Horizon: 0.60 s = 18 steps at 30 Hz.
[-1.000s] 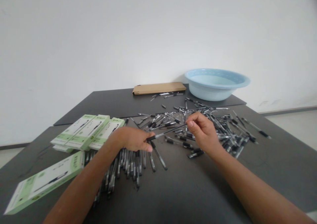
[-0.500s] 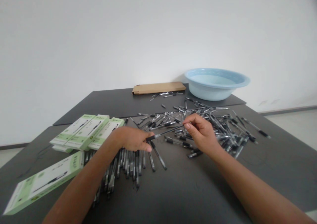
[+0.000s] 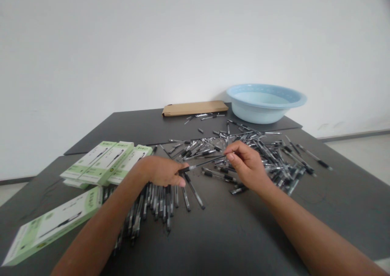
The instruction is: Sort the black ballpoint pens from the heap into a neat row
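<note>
A slim pen (image 3: 204, 162) with a clear barrel and a black grip spans the gap between my hands, slightly tilted up to the right. The fingers of my left hand (image 3: 166, 171) are closed on its black grip end. My right hand (image 3: 245, 162) pinches the opposite tip between thumb and forefinger; what exactly lies between those fingertips is too small to make out. Under and in front of my left hand lies a row of capped pens (image 3: 161, 201). Loose pen parts (image 3: 268, 154) are heaped behind and around my right hand.
Green-and-white pen boxes (image 3: 102, 160) are stacked at the left, with another box (image 3: 55, 225) nearer me. At the back stand a light-blue basin (image 3: 258, 113) and a flat brown cardboard piece (image 3: 195, 108). The dark table (image 3: 219, 243) meets a white wall.
</note>
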Each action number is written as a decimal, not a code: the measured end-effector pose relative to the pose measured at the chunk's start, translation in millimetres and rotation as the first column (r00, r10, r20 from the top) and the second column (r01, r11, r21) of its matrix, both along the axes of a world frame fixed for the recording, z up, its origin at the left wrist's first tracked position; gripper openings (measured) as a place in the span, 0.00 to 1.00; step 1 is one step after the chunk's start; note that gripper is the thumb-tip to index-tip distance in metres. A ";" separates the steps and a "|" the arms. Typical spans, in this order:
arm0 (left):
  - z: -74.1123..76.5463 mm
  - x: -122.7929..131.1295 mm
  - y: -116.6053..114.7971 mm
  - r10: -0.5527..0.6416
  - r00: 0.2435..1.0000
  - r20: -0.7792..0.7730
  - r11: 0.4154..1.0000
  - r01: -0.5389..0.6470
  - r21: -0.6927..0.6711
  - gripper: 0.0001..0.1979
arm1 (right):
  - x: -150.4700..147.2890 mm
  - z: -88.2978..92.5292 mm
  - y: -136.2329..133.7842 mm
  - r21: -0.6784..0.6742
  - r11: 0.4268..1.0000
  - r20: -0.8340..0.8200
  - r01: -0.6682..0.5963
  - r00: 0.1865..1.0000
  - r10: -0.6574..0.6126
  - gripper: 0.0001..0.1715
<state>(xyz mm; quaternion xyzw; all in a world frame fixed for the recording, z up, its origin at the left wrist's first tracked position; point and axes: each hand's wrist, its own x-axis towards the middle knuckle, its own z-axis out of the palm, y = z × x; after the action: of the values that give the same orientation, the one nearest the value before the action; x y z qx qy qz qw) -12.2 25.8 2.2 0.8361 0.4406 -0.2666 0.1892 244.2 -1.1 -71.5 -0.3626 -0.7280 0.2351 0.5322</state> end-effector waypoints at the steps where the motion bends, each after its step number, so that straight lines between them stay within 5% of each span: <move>1: 1.2 0.8 -0.4 0.010 1.000 -0.020 1.000 -0.011 -0.025 0.34 | 0.0 -0.1 -0.4 0.002 1.000 0.004 0.003 1.000 -0.003 0.10; 18: 5.8 2.5 -2.4 0.057 0.998 -0.042 0.997 -0.059 -0.057 0.35 | 2.2 -4.6 -3.1 -0.020 0.998 -0.003 -0.062 0.998 0.062 0.15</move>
<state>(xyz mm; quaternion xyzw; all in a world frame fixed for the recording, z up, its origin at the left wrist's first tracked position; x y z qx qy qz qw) -9.7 23.4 7.9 0.8116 0.4605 -0.2904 0.2121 246.4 -4.2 -76.1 -0.3450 -0.7359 0.2590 0.5219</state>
